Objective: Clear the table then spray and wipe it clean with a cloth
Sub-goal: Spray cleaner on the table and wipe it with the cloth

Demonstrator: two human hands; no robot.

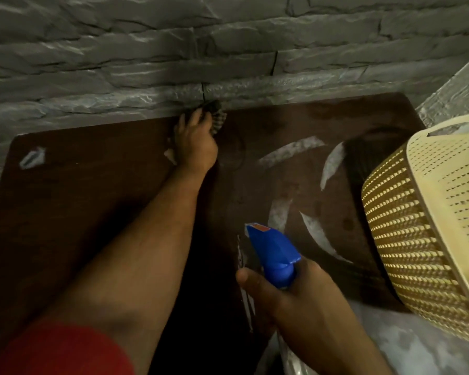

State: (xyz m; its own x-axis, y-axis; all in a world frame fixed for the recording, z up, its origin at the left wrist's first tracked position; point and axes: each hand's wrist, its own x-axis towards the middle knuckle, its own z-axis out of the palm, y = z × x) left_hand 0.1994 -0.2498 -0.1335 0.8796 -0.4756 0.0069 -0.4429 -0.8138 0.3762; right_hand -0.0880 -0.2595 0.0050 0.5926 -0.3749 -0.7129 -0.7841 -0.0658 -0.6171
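A person's left hand (197, 139) reaches across a dark brown surface (73, 201) to its far edge, where the fingers (198, 119) curl over and press a dark checked cloth (215, 113) against the surface, right at the foot of a grey stone-pattern wall (173, 44). The left arm stretches out from a red sleeve (57, 353) at the near left corner. The right hand (287, 296), at the near edge, grips the neck of a spray bottle, thumb wrapped round the left side; only the bottle's blue trigger head (274, 254) shows, its nozzle aimed toward the far side of the surface. Pale curved smears (279, 215) streak the right half of the surface between the spray head and the wall, and a smaller pale patch (33, 158) lies near the far left corner. A cream perforated plastic basket (428, 231) sits tilted over the right edge of the surface, well apart from the cloth and just right of the smears; whether it rests on the surface cannot be told
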